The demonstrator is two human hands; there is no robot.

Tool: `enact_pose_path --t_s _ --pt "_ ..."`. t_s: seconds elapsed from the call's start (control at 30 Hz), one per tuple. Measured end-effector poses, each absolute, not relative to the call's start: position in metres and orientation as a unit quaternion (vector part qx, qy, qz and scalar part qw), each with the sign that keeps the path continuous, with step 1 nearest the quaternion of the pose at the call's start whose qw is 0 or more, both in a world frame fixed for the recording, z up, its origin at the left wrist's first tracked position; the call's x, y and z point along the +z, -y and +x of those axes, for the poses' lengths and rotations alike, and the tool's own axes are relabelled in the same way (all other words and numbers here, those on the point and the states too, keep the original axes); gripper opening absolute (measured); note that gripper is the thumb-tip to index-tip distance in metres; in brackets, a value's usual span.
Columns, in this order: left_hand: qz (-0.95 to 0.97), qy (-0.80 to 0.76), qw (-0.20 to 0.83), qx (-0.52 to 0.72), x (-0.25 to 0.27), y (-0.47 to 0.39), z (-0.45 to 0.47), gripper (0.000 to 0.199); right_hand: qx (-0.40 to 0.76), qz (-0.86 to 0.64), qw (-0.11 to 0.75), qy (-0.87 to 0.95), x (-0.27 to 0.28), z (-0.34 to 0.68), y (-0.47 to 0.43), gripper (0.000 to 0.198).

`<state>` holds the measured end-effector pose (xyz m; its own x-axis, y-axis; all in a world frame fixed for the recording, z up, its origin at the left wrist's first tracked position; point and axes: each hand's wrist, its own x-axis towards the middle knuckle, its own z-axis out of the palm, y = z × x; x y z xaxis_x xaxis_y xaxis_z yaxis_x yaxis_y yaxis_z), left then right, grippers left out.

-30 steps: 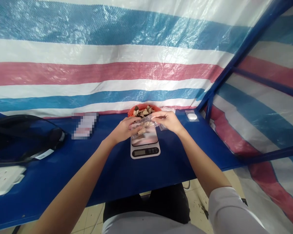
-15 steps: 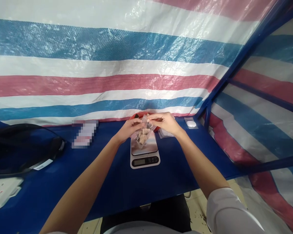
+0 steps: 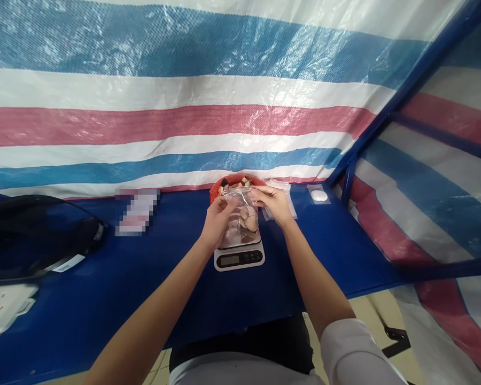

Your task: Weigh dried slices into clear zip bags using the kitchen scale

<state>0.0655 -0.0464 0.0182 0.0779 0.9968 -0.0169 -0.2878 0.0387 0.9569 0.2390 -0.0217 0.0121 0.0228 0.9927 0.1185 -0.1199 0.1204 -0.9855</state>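
A clear plastic bag (image 3: 233, 231) with several pale brown pieces (image 3: 248, 220) in it hangs between my hands, in front of the plate of a white kitchen scale (image 3: 240, 260). My left hand (image 3: 218, 219) pinches the bag's upper left edge. At the upper right edge, my right hand (image 3: 273, 202) grips it between thumb and fingers. Just behind the bag stands a red bag (image 3: 214, 191) holding more pale pieces with dark parts. What the pieces are I cannot tell. The scale's display shows no readable figure.
Flat clear bags (image 3: 291, 206) lie right of the red bag. A white rounded object (image 3: 319, 196) rests on a small clear bag farther right. At the left are a blurred-out paper (image 3: 138, 214), a black item with a cable (image 3: 76, 240) and a white power strip (image 3: 8, 307). Striped sheeting hangs behind the blue table (image 3: 176, 299).
The clear bag has turned more upright and spread wider between my hands, and its pieces have shifted right. My left hand has rotated and lowered slightly. The camera view has tilted down.
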Motion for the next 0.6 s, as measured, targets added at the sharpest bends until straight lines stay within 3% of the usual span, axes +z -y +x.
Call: enact_pose_path --t_s 0.6 --pt "0.481 -0.399 0.539 0.565 -0.013 0.017 0.043 0.027 0.519 -0.439 0.574 0.456 -0.020 0.234 0.023 0.039"
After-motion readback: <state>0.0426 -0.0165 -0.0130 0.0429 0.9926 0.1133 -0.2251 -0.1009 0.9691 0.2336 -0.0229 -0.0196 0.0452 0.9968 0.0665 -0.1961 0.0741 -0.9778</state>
